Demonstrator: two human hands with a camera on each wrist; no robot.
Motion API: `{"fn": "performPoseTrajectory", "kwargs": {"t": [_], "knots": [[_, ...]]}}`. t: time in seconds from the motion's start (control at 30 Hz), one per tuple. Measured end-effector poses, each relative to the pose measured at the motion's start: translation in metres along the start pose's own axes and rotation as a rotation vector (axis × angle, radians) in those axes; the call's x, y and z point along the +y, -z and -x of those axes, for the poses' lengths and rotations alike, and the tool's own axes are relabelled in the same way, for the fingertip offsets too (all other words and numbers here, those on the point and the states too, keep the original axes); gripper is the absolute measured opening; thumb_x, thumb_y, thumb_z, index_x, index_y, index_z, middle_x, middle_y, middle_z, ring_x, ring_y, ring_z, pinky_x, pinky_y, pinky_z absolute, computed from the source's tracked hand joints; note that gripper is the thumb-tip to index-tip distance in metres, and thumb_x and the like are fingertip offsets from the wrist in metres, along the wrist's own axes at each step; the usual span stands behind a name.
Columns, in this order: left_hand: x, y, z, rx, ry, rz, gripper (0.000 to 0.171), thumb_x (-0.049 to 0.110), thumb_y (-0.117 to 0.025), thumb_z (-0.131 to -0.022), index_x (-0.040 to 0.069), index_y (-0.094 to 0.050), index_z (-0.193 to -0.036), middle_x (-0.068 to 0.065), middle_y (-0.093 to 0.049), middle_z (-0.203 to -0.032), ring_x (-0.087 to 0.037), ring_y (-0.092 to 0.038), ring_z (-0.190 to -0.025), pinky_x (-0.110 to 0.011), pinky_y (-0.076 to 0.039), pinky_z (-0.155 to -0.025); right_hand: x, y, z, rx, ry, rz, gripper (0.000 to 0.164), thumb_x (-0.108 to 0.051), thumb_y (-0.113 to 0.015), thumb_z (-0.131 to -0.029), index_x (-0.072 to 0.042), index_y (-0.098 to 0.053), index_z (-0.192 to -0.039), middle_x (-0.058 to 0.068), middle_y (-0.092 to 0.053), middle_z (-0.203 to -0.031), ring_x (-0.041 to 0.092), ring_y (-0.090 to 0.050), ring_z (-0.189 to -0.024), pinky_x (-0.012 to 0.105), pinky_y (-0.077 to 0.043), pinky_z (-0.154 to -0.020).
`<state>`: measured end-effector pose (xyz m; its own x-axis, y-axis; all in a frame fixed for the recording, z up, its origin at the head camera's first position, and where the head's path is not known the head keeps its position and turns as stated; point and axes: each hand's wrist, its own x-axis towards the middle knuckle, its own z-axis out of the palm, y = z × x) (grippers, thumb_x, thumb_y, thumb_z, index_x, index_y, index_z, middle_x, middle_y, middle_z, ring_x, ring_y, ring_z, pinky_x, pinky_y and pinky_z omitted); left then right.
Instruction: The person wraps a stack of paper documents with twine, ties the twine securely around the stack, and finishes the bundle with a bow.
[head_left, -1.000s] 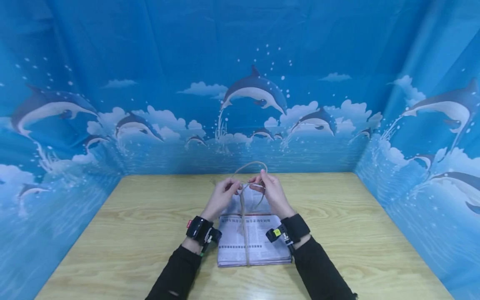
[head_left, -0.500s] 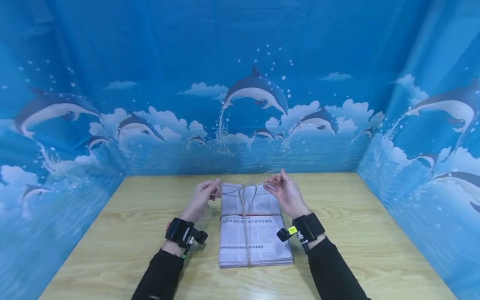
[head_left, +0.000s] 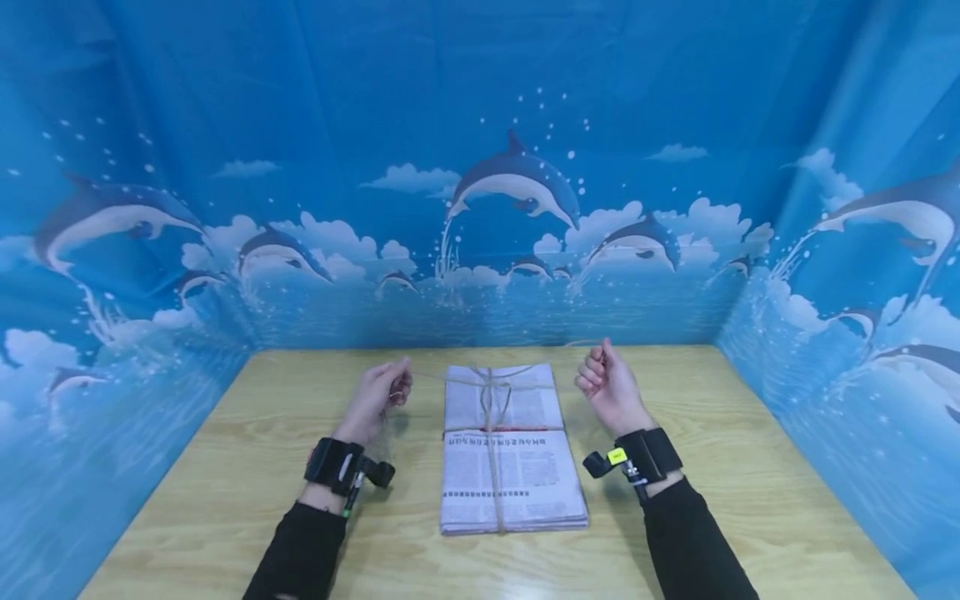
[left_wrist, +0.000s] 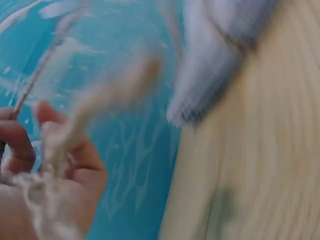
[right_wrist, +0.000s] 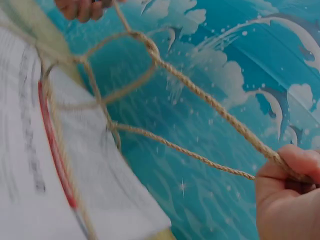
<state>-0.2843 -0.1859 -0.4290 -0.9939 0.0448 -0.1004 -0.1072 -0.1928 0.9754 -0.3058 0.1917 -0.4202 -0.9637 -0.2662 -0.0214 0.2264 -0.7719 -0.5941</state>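
Observation:
A flat stack of newspapers (head_left: 517, 479) lies mid-table, with twine (head_left: 493, 475) crossing it lengthwise and sideways. My left hand (head_left: 377, 400), left of the stack's far end, pinches one length of twine that runs taut towards the stack. On the other side my right hand (head_left: 613, 387) grips the other length, fingers curled round it. Between the hands the twine (right_wrist: 215, 105) forms a loose loop and a crossing over the papers' far edge, seen in the right wrist view. A frayed twine end (left_wrist: 115, 95) hangs blurred in front of my left hand (left_wrist: 75, 175).
The wooden table (head_left: 750, 500) extends on both sides of the stack. A blue dolphin-print curtain (head_left: 480, 300) rises at the table's back edge and along both sides. Black wrist straps with cameras (head_left: 341, 467) sit on both forearms.
Both hands have moved apart, left hand to the left and right hand to the right, drawing the twine out. The big loop above the papers has shrunk to a low crossing over them.

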Motion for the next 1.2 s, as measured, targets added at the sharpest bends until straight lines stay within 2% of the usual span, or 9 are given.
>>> {"fn": "performPoseTrajectory", "kwargs": {"t": [0.17,0.3,0.4,0.5,0.6,0.7,0.77,1.0,1.2], "knots": [[0.003,0.006,0.001,-0.128,0.091,0.295,0.024,0.034,-0.055,-0.101,0.013,-0.065,-0.095,-0.001,-0.071,-0.096,-0.013,-0.066,-0.096,-0.024,-0.052,-0.087,-0.011,0.008,0.002,-0.080,-0.018,0.031,0.049,-0.040,-0.025,-0.107,-0.014,-0.051,-0.075,-0.006,-0.014,-0.063,0.009,-0.006,-0.056,0.021,-0.006,-0.055],[0.003,0.010,0.002,-0.330,0.159,0.565,0.040,0.030,-0.046,-0.105,0.010,-0.063,-0.075,-0.005,-0.072,-0.097,-0.019,-0.064,-0.111,-0.031,-0.034,-0.115,-0.022,0.014,0.003,-0.151,-0.032,0.055,0.052,-0.038,-0.022,-0.108,-0.013,-0.054,-0.075,-0.005,-0.010,-0.063,0.009,-0.002,-0.055,0.022,-0.001,-0.053],[0.001,0.012,0.001,-0.461,0.185,0.692,0.050,0.029,-0.037,-0.108,0.010,-0.053,-0.064,-0.005,-0.070,-0.085,-0.021,-0.067,-0.106,-0.035,-0.023,-0.120,-0.032,0.022,0.005,-0.186,-0.029,0.078,0.054,-0.037,-0.021,-0.108,-0.012,-0.056,-0.075,-0.005,-0.010,-0.060,0.009,-0.002,-0.053,0.022,0.000,-0.051],[-0.001,0.014,0.001,-0.506,0.190,0.655,0.050,0.030,-0.030,-0.109,0.012,-0.046,-0.065,0.000,-0.059,-0.071,-0.015,-0.066,-0.086,-0.035,-0.034,-0.115,-0.042,0.034,0.006,-0.175,-0.041,0.164,0.052,-0.035,-0.021,-0.109,-0.012,-0.054,-0.075,-0.005,-0.011,-0.060,0.010,-0.003,-0.052,0.023,0.000,-0.050],[-0.006,0.018,-0.001,-0.483,0.193,0.543,0.047,0.031,-0.025,-0.110,0.015,-0.033,-0.067,0.004,-0.037,-0.062,-0.010,-0.050,-0.064,-0.031,-0.050,-0.097,-0.050,0.048,0.009,-0.125,-0.094,0.344,0.049,-0.034,-0.024,-0.109,-0.013,-0.052,-0.075,-0.005,-0.014,-0.059,0.011,-0.005,-0.051,0.024,-0.004,-0.049],[-0.012,0.022,-0.003,-0.439,0.199,0.444,0.046,0.030,-0.024,-0.110,0.016,-0.027,-0.066,0.004,-0.021,-0.062,-0.010,-0.029,-0.055,-0.026,-0.050,-0.081,-0.056,0.062,0.012,-0.092,-0.170,0.529,0.045,-0.034,-0.027,-0.109,-0.014,-0.049,-0.076,-0.006,-0.019,-0.057,0.010,-0.010,-0.049,0.026,-0.007,-0.048],[-0.017,0.024,-0.005,-0.414,0.203,0.383,0.046,0.029,-0.026,-0.109,0.017,-0.027,-0.065,0.004,-0.021,-0.060,-0.011,-0.023,-0.054,-0.024,-0.048,-0.074,-0.059,0.071,0.014,-0.087,-0.213,0.597,0.043,-0.035,-0.028,-0.109,-0.014,-0.048,-0.077,-0.007,-0.021,-0.057,0.009,-0.013,-0.048,0.026,-0.008,-0.048],[-0.023,0.036,-0.009,-0.341,0.235,0.196,0.047,0.029,-0.034,-0.108,0.018,-0.033,-0.062,0.008,-0.030,-0.052,-0.008,-0.029,-0.045,-0.023,-0.039,-0.061,-0.067,0.096,0.015,-0.043,-0.291,0.600,0.045,-0.034,-0.023,-0.109,-0.015,-0.048,-0.076,-0.007,-0.021,-0.058,0.008,-0.011,-0.049,0.026,-0.007,-0.049],[-0.017,0.045,-0.007,-0.259,0.207,0.321,0.046,0.028,-0.036,-0.108,0.018,-0.034,-0.063,0.007,-0.032,-0.054,-0.009,-0.031,-0.048,-0.024,-0.045,-0.066,-0.073,0.095,0.018,-0.007,-0.165,0.441,0.046,-0.033,-0.023,-0.109,-0.014,-0.050,-0.076,-0.007,-0.019,-0.058,0.008,-0.010,-0.051,0.023,-0.007,-0.049]]}}
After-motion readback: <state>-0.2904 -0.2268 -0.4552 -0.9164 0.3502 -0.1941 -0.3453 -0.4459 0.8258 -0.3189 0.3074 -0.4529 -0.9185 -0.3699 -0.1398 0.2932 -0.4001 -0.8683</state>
